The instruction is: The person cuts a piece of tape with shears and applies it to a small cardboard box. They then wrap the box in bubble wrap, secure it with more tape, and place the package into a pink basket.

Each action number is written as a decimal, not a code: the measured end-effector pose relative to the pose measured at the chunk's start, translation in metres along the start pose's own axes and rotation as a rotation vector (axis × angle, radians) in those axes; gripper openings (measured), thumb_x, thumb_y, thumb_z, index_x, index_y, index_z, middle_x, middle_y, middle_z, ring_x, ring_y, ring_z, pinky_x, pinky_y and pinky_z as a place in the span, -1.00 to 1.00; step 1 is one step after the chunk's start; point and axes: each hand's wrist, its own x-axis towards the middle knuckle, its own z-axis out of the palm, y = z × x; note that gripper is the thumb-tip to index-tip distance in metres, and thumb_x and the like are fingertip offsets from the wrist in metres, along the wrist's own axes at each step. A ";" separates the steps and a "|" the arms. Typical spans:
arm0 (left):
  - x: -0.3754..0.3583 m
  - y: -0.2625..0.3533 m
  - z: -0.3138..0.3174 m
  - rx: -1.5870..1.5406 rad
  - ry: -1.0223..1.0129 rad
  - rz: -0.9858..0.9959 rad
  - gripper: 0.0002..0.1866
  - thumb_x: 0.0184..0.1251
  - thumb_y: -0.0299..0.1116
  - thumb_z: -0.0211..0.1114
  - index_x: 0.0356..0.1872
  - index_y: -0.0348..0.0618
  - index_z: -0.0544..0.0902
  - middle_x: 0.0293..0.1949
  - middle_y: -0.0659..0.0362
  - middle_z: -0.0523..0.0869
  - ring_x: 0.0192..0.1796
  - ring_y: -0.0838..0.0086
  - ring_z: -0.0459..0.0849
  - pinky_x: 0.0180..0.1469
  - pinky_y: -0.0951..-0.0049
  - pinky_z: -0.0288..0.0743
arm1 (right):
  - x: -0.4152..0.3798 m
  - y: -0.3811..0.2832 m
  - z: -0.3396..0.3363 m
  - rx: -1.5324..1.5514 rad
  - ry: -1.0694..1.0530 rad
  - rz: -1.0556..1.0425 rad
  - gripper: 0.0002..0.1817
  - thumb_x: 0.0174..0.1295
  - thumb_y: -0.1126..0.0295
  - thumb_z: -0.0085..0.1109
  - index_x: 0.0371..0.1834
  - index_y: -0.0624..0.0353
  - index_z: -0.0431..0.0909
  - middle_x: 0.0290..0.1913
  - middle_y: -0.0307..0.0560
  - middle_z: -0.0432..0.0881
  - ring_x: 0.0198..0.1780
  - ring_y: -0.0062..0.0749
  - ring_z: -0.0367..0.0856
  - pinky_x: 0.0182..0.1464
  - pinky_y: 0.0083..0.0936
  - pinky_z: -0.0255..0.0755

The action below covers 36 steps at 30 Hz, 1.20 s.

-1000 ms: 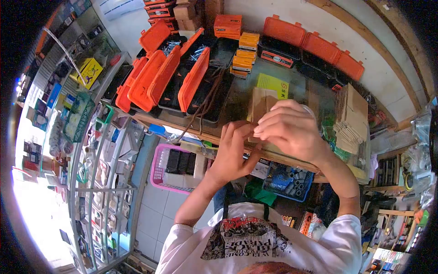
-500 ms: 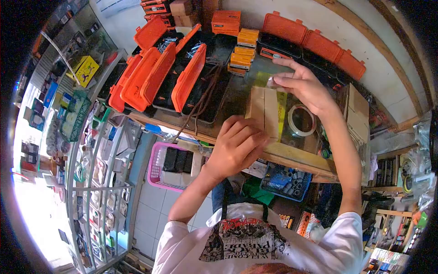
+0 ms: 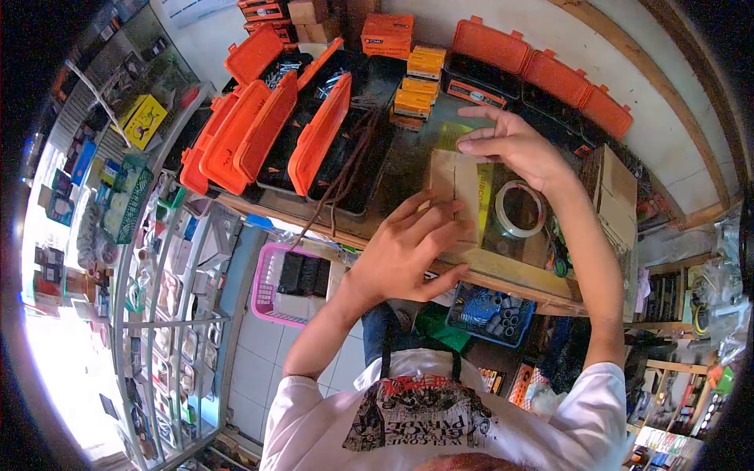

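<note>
A small brown cardboard box lies on a glass-topped table, its long side running away from me. My left hand rests over the near end of the box, fingers spread and thumb stuck out toward the table edge. At the far end is my right hand, its thumb and fingers apart, with the thumb by the box's far right corner. Beneath and beside the box lies a yellow printed sheet. A roll of clear tape sits to the right, near my right wrist.
Several orange-lidded black cases stand open at the left, with screws in some. Small orange boxes are stacked behind. Folded cardboard leans at the right. Below the table are a pink basket and a blue crate.
My left hand has opened from a curled shape and spread its fingers over the box. My right hand's raised fingers have lowered slightly, and its thumb has come down toward the box's far end.
</note>
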 end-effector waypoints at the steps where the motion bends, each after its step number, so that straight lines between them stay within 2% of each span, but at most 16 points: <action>1: 0.000 0.000 0.001 0.004 0.002 -0.004 -0.43 0.06 -0.17 0.58 0.09 -0.12 0.61 0.19 -0.04 0.69 0.28 -0.18 0.59 0.35 -0.06 0.50 | 0.001 0.001 0.000 -0.010 -0.005 -0.007 -0.28 0.25 0.51 0.43 0.48 0.25 0.34 -0.04 -0.07 0.76 0.05 -0.47 0.71 0.19 -0.55 0.50; 2: -0.001 0.000 0.002 0.009 0.004 -0.008 -0.45 0.06 -0.17 0.58 0.08 -0.12 0.63 0.19 -0.04 0.69 0.28 -0.17 0.59 0.35 -0.06 0.50 | 0.002 0.001 0.000 -0.021 -0.009 -0.015 -0.27 0.24 0.52 0.44 0.48 0.26 0.34 -0.04 -0.06 0.75 0.05 -0.46 0.71 0.21 -0.56 0.50; 5: -0.001 0.000 0.002 -0.010 0.021 0.007 -0.48 0.23 -0.11 0.45 0.14 -0.11 0.57 0.15 -0.06 0.65 0.23 0.04 0.64 0.45 -0.09 0.39 | 0.003 0.000 0.003 -0.018 -0.006 -0.018 -0.25 0.22 0.52 0.45 0.48 0.27 0.33 -0.04 -0.05 0.75 0.06 -0.46 0.70 0.24 -0.53 0.49; 8: -0.003 -0.001 0.005 -0.007 0.048 0.012 -0.49 0.23 -0.11 0.45 0.14 -0.10 0.57 0.16 -0.05 0.65 0.25 0.05 0.63 0.45 -0.08 0.39 | 0.005 0.002 0.003 -0.039 -0.004 -0.026 -0.24 0.20 0.52 0.46 0.49 0.27 0.33 -0.05 -0.05 0.75 0.05 -0.47 0.70 0.23 -0.53 0.48; 11: -0.003 -0.002 0.005 -0.012 0.057 0.036 -0.40 0.08 -0.19 0.59 0.14 -0.11 0.56 0.20 -0.07 0.68 0.26 -0.10 0.64 0.38 -0.11 0.46 | 0.007 0.008 0.003 -0.035 -0.021 -0.067 -0.22 0.15 0.48 0.53 0.45 0.27 0.36 -0.05 -0.02 0.80 0.01 -0.42 0.75 0.15 -0.52 0.52; 14: -0.004 -0.003 0.005 -0.024 0.050 0.036 -0.40 0.09 -0.19 0.58 0.15 -0.12 0.56 0.20 -0.06 0.68 0.26 -0.06 0.64 0.39 -0.11 0.45 | 0.006 0.006 0.006 -0.101 -0.009 -0.081 -0.21 0.13 0.49 0.54 0.45 0.23 0.36 -0.07 -0.13 0.75 -0.01 -0.50 0.71 0.18 -0.51 0.48; 20: -0.004 -0.004 0.006 -0.029 0.048 0.042 -0.39 0.11 -0.21 0.56 0.19 -0.12 0.55 0.19 -0.06 0.68 0.25 -0.04 0.65 0.40 -0.12 0.44 | 0.007 0.002 0.012 -0.224 0.026 -0.069 -0.19 0.13 0.58 0.53 0.47 0.18 0.33 -0.14 -0.19 0.72 -0.07 -0.57 0.68 0.09 -0.56 0.50; 23: -0.005 -0.004 0.006 -0.013 0.049 0.049 -0.38 0.11 -0.21 0.56 0.20 -0.11 0.54 0.20 -0.06 0.67 0.25 -0.03 0.65 0.40 -0.14 0.44 | 0.010 0.008 0.011 -0.235 -0.001 -0.156 -0.18 0.16 0.59 0.52 0.50 0.18 0.30 -0.16 -0.21 0.71 -0.09 -0.58 0.67 0.08 -0.58 0.51; 26: -0.006 -0.004 0.009 -0.010 0.063 0.048 -0.50 0.25 -0.13 0.42 0.16 -0.09 0.57 0.14 -0.04 0.65 0.26 0.06 0.62 0.46 -0.08 0.35 | 0.012 0.017 0.009 -0.202 -0.019 -0.199 -0.15 0.17 0.57 0.53 0.52 0.17 0.27 -0.17 -0.21 0.70 -0.09 -0.60 0.66 0.07 -0.56 0.51; 29: -0.006 -0.004 0.008 -0.007 0.058 0.040 -0.49 0.24 -0.13 0.42 0.16 -0.10 0.57 0.15 -0.05 0.65 0.25 0.05 0.62 0.46 -0.08 0.35 | 0.009 0.016 0.010 -0.266 0.002 -0.183 -0.16 0.19 0.56 0.50 0.53 0.18 0.26 -0.14 -0.19 0.72 -0.06 -0.60 0.67 0.08 -0.57 0.51; 32: -0.006 -0.004 0.009 -0.003 0.059 0.042 -0.48 0.23 -0.14 0.43 0.17 -0.09 0.57 0.16 -0.06 0.64 0.25 0.04 0.62 0.46 -0.08 0.36 | 0.012 0.021 0.006 -0.111 -0.028 -0.082 -0.18 0.21 0.51 0.49 0.53 0.20 0.26 -0.09 -0.15 0.74 -0.02 -0.57 0.69 0.12 -0.58 0.50; 36: -0.005 -0.004 0.008 -0.015 0.062 0.034 -0.48 0.23 -0.14 0.43 0.18 -0.07 0.57 0.17 -0.06 0.64 0.25 0.04 0.62 0.46 -0.07 0.36 | 0.021 0.027 0.002 -0.057 -0.027 0.019 -0.21 0.21 0.42 0.51 0.49 0.24 0.31 -0.04 -0.11 0.76 0.00 -0.52 0.71 0.18 -0.56 0.48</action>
